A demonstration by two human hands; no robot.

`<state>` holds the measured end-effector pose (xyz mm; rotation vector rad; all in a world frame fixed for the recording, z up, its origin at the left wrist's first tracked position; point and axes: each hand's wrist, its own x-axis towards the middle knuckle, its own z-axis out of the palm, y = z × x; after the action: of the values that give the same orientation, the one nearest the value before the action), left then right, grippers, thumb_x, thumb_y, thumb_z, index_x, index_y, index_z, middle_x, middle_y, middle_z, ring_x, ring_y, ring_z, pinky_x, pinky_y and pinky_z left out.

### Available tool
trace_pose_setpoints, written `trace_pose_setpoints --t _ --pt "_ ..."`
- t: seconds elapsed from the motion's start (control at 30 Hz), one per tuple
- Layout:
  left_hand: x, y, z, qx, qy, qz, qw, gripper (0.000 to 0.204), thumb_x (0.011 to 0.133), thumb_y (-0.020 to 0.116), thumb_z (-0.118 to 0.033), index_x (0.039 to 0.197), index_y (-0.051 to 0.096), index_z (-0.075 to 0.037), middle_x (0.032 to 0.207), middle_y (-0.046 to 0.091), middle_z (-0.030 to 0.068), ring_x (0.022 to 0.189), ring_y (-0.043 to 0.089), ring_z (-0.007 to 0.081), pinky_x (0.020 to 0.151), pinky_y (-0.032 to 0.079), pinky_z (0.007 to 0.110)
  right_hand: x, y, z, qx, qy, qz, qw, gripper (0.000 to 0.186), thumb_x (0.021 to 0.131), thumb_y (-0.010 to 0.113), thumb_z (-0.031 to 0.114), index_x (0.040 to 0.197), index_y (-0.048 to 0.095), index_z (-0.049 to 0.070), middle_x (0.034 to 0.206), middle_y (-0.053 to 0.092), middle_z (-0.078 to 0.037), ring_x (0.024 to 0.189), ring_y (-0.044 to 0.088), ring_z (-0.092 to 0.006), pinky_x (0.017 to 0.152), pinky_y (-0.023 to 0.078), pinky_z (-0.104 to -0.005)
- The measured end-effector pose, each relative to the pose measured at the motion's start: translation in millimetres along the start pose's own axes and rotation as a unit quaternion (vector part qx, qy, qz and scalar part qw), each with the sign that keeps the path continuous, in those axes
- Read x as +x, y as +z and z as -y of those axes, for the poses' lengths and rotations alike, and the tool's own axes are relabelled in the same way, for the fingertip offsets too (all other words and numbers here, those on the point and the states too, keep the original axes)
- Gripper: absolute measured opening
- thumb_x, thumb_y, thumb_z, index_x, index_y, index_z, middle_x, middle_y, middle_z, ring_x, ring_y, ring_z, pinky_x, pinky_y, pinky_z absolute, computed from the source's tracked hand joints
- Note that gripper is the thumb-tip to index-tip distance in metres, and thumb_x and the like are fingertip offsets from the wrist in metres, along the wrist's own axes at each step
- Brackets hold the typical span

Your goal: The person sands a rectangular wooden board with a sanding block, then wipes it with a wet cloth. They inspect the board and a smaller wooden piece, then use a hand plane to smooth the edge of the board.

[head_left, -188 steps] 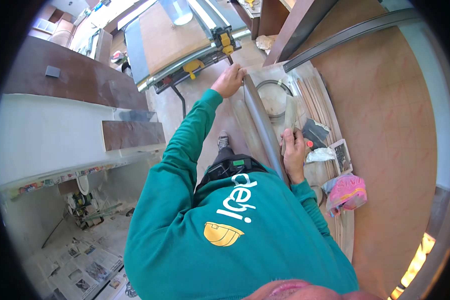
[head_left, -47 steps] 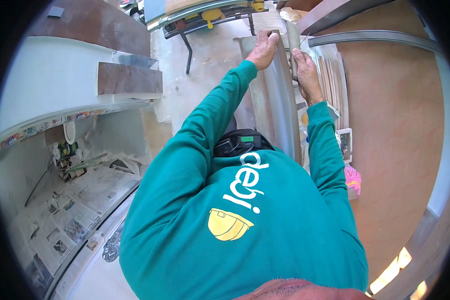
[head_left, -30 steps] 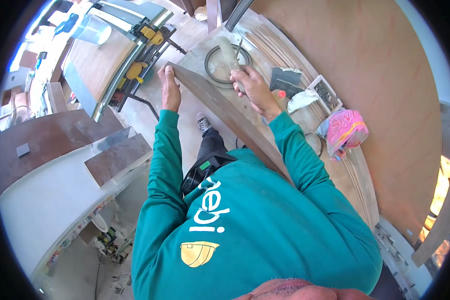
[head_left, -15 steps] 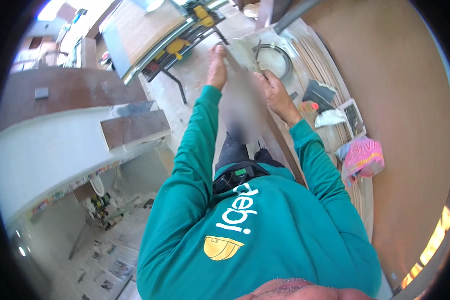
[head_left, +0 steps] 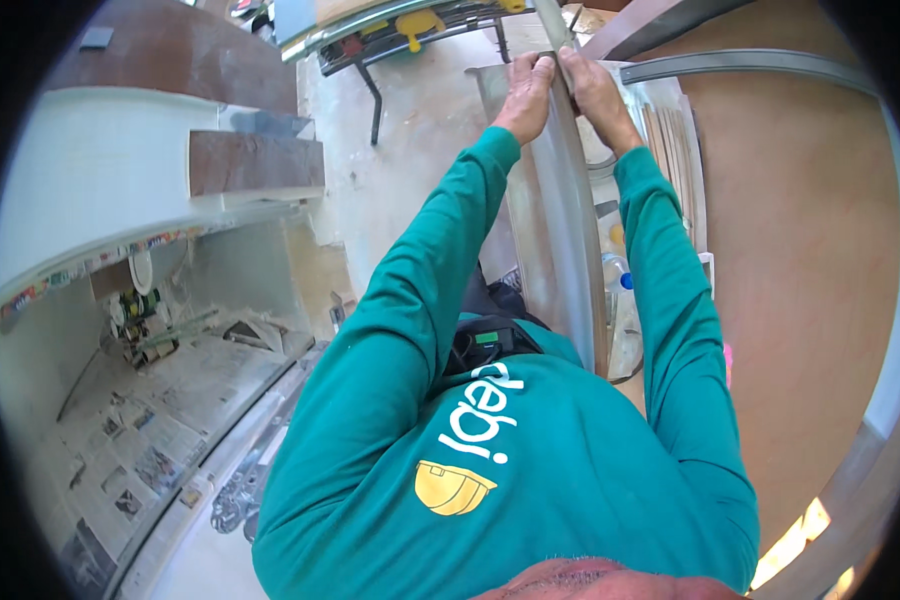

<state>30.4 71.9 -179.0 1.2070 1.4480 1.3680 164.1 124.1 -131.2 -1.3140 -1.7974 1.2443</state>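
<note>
A long, narrow board (head_left: 555, 215) with a greyish-brown face and a brown edge stands in front of me, running from my waist up to my hands. My left hand (head_left: 528, 97) grips the left side of its far end, thumb on top. On the other side of that end, close beside it, my right hand (head_left: 594, 97) has its fingers closed on the board's edge. The fingertips of both hands are partly hidden behind the board.
A worktable (head_left: 420, 38) with yellow knobs and black legs stands ahead. On the right are wooden strips (head_left: 667, 155), a bottle (head_left: 618, 270), a grey metal bar (head_left: 750, 64) and a large brown panel (head_left: 790, 250). Newspapers (head_left: 140, 455) lie at lower left; a brown board (head_left: 255, 163) is left.
My hands have come close together at the board's far end and moved right in view. The board, blurred before, is now sharp and upright. My view has turned; the worktable sits higher.
</note>
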Motion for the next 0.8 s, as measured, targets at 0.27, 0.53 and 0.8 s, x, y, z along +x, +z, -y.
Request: trace_pose_setpoints --t 0.27,0.53,0.8 --pt "5 7 3 0.008 0.021 -0.028 0.999 0.061 0.111 0.041 -0.047 0.144 0.044 0.004 0.139 0.047 0.0291 0.135 0.044 0.0429 0.117 0.035 0.046 7 -1 6 0.047 0.005 0.013 0.999 0.054 0.109 0.054 0.048 0.107 0.072 -0.002 0.088 0.065 -0.002 0.079 0.054 -0.0121 0.070 0.045 -0.0299" --pt "8 11 6 0.023 0.018 -0.044 0.999 0.055 0.112 0.040 -0.046 0.142 0.046 0.000 0.141 0.049 0.0253 0.137 0.047 0.0395 0.118 0.035 0.044 -22 1 -13 0.036 -0.013 -0.027 0.999 0.060 0.106 0.054 0.054 0.108 0.070 -0.004 0.084 0.067 -0.011 0.073 0.061 -0.0200 0.067 0.049 -0.0359" --pt "9 13 2 0.014 0.001 -0.024 1.000 0.061 0.111 0.039 -0.049 0.145 0.043 0.001 0.144 0.048 0.0268 0.141 0.042 0.0417 0.119 0.033 0.045 -38 -7 -2 0.042 0.025 -0.015 0.999 0.051 0.110 0.053 0.048 0.109 0.070 0.000 0.082 0.061 -0.001 0.071 0.052 -0.0109 0.062 0.043 -0.0297"
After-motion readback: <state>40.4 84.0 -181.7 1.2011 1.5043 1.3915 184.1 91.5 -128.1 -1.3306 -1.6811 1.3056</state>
